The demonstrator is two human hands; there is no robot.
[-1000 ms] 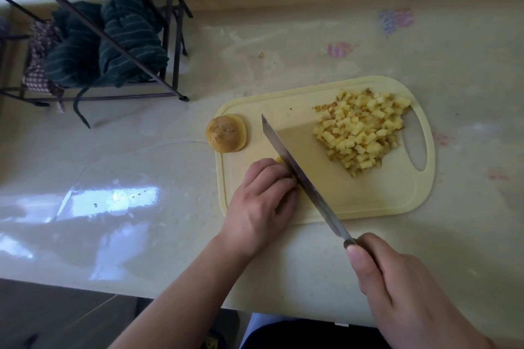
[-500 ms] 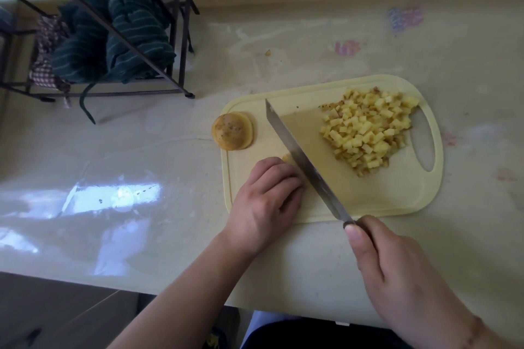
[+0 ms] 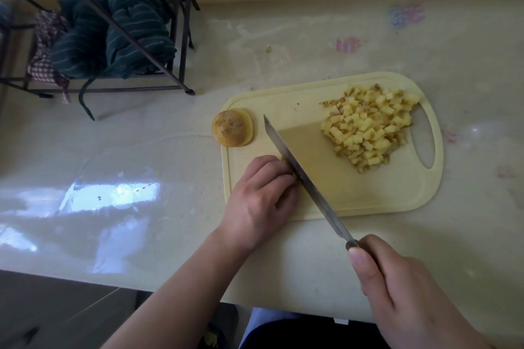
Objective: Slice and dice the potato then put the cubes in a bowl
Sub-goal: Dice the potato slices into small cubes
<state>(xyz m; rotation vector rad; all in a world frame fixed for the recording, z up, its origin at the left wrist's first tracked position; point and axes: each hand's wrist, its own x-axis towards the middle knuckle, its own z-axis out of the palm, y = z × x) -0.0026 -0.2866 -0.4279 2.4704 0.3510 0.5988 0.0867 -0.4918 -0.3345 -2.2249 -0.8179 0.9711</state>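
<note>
Two hands work at a pale yellow board [image 3: 368, 201] on the bench [image 3: 170, 150]: dicing is the step in hand. Left hand [image 3: 259, 198], fingers curled, holds down a small potato piece [image 3: 283, 159], almost wholly hidden beneath the fingers, only a yellow sliver showing at the fingertips. Right hand [image 3: 402, 292] grips the handle of a knife [image 3: 300, 173], whose blade lies diagonally across the board, close against the left fingertips and on or just above the hidden piece. Cubes [image 3: 368, 127] already cut are heaped at the board's right end, beside its handle slot. One rounded end-cap [image 3: 233, 127], skin up, sits at the board's left edge, overlapping onto the bench. No bowl is in view. By this evidence most of the potato is diced; the held piece and the cap remain. Next move, as judged: short downward cuts with the fingertips drawn back from the edge, then gathering the cubes for transfer, for which a bowl must be brought.
</note>
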